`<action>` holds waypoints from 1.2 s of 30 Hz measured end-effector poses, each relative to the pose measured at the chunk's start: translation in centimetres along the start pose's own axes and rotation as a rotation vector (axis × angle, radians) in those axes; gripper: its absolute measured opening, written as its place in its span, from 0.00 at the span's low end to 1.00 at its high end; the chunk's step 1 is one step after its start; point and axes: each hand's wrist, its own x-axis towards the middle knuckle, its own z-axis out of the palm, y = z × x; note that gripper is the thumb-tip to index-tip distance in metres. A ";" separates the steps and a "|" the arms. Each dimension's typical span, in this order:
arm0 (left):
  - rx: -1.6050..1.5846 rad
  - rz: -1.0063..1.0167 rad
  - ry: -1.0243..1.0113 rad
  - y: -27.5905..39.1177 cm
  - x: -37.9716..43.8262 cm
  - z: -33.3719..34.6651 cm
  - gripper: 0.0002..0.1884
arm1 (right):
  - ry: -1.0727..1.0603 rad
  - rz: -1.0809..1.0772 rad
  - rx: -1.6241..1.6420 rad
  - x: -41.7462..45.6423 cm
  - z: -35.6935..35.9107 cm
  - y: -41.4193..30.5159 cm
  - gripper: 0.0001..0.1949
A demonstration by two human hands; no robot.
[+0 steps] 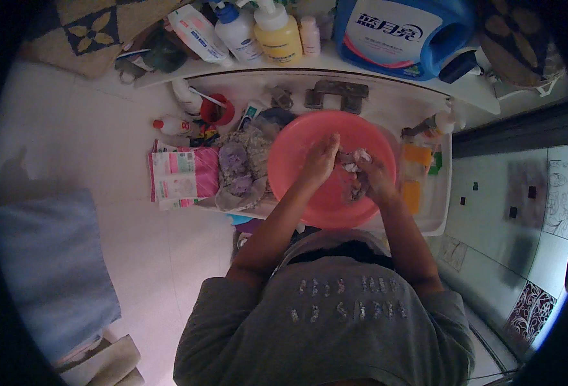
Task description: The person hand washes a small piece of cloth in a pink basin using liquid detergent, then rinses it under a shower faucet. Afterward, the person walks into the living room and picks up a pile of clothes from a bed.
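Observation:
A pink plastic basin (291,144) stands in front of me, and both hands are over it. Between them is a small crumpled cloth (359,159), whitish and pinkish, which looks wet. My right hand (378,177) grips it from the right, and a darker part of it hangs below those fingers. My left hand (320,158) is at the cloth's left end with its thumb pointing up; its fingertips are mostly hidden. How much water is in the basin is hard to tell.
Left of the basin lie crumpled lilac fabric (234,166) and pink-white packets (182,171). A red cup (216,110) stands behind them. Orange items (416,155) lie at right on the white sink counter (436,224). The shelf above holds a blue detergent jug (399,38) and pump bottles (278,36).

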 end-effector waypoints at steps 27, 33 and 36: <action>1.061 0.418 0.313 -5.4 -0.4 5.0 0.17 | 0.149 0.027 -0.005 6.2 -2.9 8.9 0.22; 0.995 0.260 0.129 0.3 -1.9 4.0 0.19 | 0.234 0.063 0.212 5.3 -0.9 7.9 0.20; 0.976 0.351 0.136 -0.1 -2.4 4.4 0.18 | 0.171 -0.009 0.066 8.2 -6.1 12.1 0.22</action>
